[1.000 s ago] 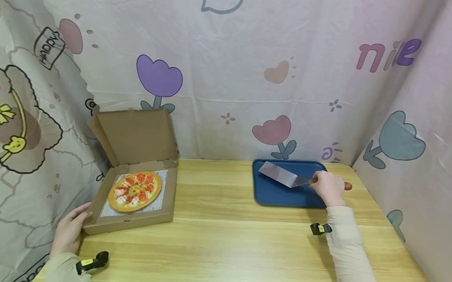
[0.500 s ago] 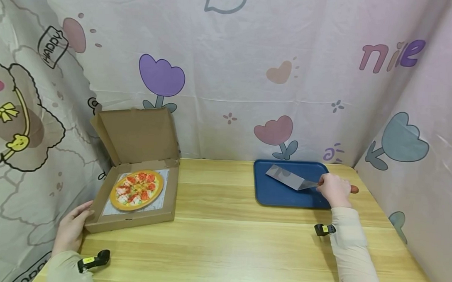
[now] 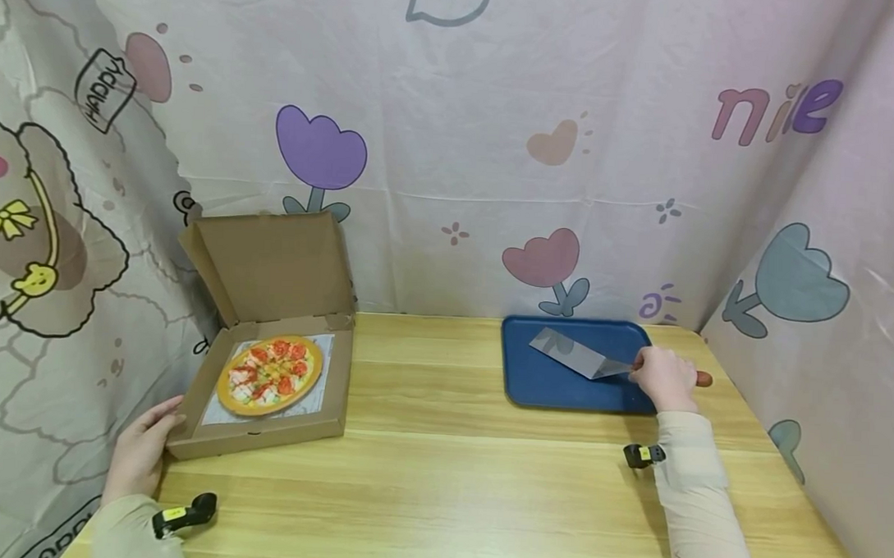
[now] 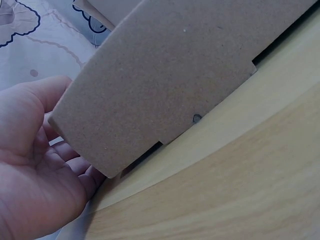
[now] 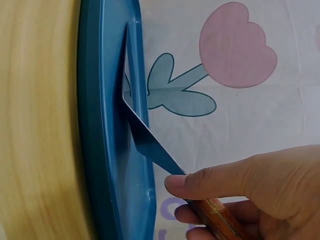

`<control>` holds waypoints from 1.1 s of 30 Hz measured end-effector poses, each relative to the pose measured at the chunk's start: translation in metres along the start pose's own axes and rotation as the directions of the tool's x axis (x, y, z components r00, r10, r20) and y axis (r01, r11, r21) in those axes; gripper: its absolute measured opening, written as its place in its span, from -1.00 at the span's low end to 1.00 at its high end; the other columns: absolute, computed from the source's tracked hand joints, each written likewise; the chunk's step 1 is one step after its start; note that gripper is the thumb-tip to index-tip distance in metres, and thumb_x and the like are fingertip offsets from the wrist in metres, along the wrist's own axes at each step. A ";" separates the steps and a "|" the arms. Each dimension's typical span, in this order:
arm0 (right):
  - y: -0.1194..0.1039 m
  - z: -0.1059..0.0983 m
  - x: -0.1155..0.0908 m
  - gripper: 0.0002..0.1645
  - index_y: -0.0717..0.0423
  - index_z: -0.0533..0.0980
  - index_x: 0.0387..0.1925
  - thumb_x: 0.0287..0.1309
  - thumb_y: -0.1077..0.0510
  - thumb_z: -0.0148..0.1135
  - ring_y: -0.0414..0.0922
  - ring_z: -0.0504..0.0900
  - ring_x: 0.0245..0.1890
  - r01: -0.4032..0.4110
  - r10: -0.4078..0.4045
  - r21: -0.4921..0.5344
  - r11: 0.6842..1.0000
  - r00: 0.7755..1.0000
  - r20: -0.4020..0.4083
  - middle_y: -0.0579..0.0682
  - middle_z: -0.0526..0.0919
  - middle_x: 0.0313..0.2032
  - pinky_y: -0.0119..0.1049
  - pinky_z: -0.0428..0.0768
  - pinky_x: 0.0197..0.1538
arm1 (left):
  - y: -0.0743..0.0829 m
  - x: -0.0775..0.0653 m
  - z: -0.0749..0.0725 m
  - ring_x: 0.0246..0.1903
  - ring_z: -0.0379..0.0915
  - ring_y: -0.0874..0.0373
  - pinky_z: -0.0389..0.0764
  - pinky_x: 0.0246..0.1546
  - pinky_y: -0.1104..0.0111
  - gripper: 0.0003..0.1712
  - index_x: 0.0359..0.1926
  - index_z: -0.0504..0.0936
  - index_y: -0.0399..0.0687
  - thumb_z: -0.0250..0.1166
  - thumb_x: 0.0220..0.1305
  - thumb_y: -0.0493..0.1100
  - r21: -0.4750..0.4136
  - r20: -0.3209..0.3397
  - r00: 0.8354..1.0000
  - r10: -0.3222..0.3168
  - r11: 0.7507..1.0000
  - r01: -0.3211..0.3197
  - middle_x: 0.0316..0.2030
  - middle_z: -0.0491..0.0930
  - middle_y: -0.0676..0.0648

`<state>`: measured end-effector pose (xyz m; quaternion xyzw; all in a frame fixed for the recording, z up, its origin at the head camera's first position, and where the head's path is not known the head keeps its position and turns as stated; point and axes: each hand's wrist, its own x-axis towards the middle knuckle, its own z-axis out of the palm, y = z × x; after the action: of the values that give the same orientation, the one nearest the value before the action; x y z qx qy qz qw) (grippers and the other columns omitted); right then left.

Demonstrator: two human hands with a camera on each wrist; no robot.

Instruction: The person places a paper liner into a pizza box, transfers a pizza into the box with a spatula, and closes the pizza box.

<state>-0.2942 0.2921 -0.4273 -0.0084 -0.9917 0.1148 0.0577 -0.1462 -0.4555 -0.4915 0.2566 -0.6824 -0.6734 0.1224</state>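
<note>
We clamp spatula (image 3: pixel 568 355) (R hand (image 3: pixel 665 380)) over tray (image 3: pixel 547 390), box (image 3: pixel 273 273) (L hand (image 3: pixel 138 453)) to its left — prob. pickup; next: level lift.

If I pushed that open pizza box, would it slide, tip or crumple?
The pizza box is probably light and easily dented, since it looks like thin folded cardboard. Its wide, low shape suggests sliding more than tipping. The raised lid may swing, as it seems to join only at the back.

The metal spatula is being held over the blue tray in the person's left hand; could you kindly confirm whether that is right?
Not quite: the metal spatula is held over the blue tray in the person's right hand, as the head view shows.
</note>
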 end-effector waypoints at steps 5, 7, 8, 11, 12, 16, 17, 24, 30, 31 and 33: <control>0.003 0.004 0.001 -0.86 0.19 0.63 -0.42 0.02 0.18 0.40 0.18 0.58 -0.34 -0.005 0.004 0.011 1.000 1.000 0.023 0.21 0.69 -0.35 0.12 0.43 -0.24 | 0.001 -0.001 0.000 -0.22 0.35 0.61 0.45 -0.31 0.74 -0.49 0.32 0.42 0.19 0.20 0.37 -0.09 0.001 0.008 1.000 0.020 1.000 -0.020 -0.20 0.43 0.44; 0.004 0.004 0.002 -0.87 0.19 0.63 -0.42 0.03 0.18 0.39 0.17 0.58 -0.34 -0.012 0.011 0.021 1.000 0.999 0.043 0.21 0.69 -0.34 0.10 0.44 -0.28 | 0.003 0.000 0.002 -0.21 0.33 0.60 0.43 -0.31 0.74 -0.47 0.34 0.40 0.18 0.19 0.37 -0.09 0.010 -0.008 1.000 0.000 1.000 0.000 -0.19 0.41 0.43; 0.004 0.004 0.001 -0.87 0.19 0.63 -0.41 0.03 0.18 0.38 0.17 0.58 -0.33 -0.016 0.015 0.026 1.000 0.998 0.053 0.21 0.69 -0.33 0.09 0.44 -0.29 | 0.003 0.000 0.002 -0.20 0.33 0.60 0.43 -0.31 0.75 -0.46 0.36 0.37 0.16 0.19 0.38 -0.10 0.010 -0.013 1.000 -0.008 1.000 0.008 -0.18 0.40 0.42; 0.004 0.004 0.001 -0.87 0.19 0.62 -0.40 0.05 0.19 0.37 0.17 0.58 -0.31 -0.033 0.030 0.039 0.999 0.996 0.080 0.22 0.68 -0.31 0.12 0.44 -0.28 | 0.004 0.000 0.003 -0.20 0.30 0.60 0.42 -0.31 0.75 -0.45 0.36 0.36 0.19 0.18 0.38 -0.09 0.036 -0.023 0.999 -0.023 0.999 0.023 -0.17 0.38 0.43; 0.004 0.004 0.001 -0.87 0.19 0.62 -0.39 0.05 0.19 0.36 0.17 0.58 -0.30 -0.038 0.034 0.040 0.998 0.996 0.084 0.23 0.68 -0.31 0.13 0.44 -0.26 | 0.004 0.000 0.003 -0.19 0.31 0.60 0.43 -0.30 0.75 -0.43 0.38 0.34 0.17 0.18 0.38 -0.10 0.021 -0.014 1.000 -0.024 1.000 0.024 -0.17 0.38 0.42; 0.003 0.003 0.000 -0.88 0.20 0.62 -0.38 0.06 0.20 0.35 0.18 0.58 -0.28 -0.040 0.037 0.042 0.998 0.995 0.089 0.23 0.68 -0.29 0.16 0.44 -0.23 | 0.005 0.000 0.001 -0.21 0.33 0.59 0.44 -0.31 0.73 -0.45 0.37 0.36 0.20 0.18 0.38 -0.08 0.014 0.008 1.000 -0.012 1.000 0.012 -0.19 0.40 0.42; 0.003 0.002 0.000 -0.88 0.20 0.62 -0.37 0.06 0.20 0.35 0.19 0.58 -0.27 -0.038 0.034 0.043 0.998 0.995 0.090 0.23 0.68 -0.29 0.17 0.44 -0.23 | 0.005 0.000 0.000 -0.21 0.34 0.59 0.45 -0.31 0.72 -0.44 0.37 0.35 0.18 0.19 0.38 -0.09 0.010 0.013 1.000 -0.004 1.000 0.004 -0.18 0.40 0.42; -0.003 0.000 0.001 -0.70 0.28 0.57 -0.17 0.10 0.15 0.34 0.25 0.58 -0.20 -0.038 0.036 0.024 0.999 0.996 0.085 0.31 0.66 -0.18 0.18 0.45 -0.20 | 0.005 0.002 0.000 -0.25 0.37 0.60 0.47 -0.33 0.71 -0.48 0.33 0.40 0.22 0.21 0.36 -0.08 -0.002 0.005 1.000 -0.005 1.000 0.005 -0.21 0.42 0.42; -0.019 -0.001 0.001 -0.42 0.34 0.45 0.11 0.17 0.04 0.30 0.31 0.58 -0.11 0.012 -0.012 -0.003 1.000 1.000 -0.004 0.41 0.57 0.02 0.17 0.54 -0.17 | 0.003 0.003 0.001 -0.22 0.35 0.59 0.47 -0.34 0.71 -0.39 0.39 0.33 0.18 0.22 0.36 -0.05 0.002 -0.017 0.999 -0.044 0.999 0.044 -0.18 0.40 0.41; -0.022 -0.001 0.001 -0.42 0.33 0.45 0.12 0.18 0.03 0.30 0.30 0.59 -0.11 0.030 -0.030 -0.003 1.000 0.999 -0.027 0.41 0.58 0.01 0.17 0.55 -0.17 | 0.003 0.003 0.002 -0.21 0.34 0.58 0.46 -0.34 0.71 -0.39 0.39 0.33 0.19 0.23 0.35 -0.04 0.003 -0.023 0.998 -0.051 0.999 0.051 -0.17 0.40 0.40; -0.028 -0.001 0.000 -0.40 0.33 0.44 0.14 0.20 0.02 0.29 0.31 0.59 -0.09 0.059 -0.059 0.003 0.998 0.996 -0.070 0.41 0.57 0.02 0.18 0.57 -0.16 | 0.002 0.003 0.002 -0.20 0.33 0.57 0.46 -0.34 0.71 -0.39 0.39 0.33 0.21 0.23 0.35 -0.03 0.006 -0.023 0.998 -0.057 0.998 0.057 -0.15 0.39 0.39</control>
<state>-0.2942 0.2654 -0.4200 0.0171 -0.9886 0.1153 0.0957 -0.1503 -0.4555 -0.4905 0.2840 -0.6755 -0.6715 0.1103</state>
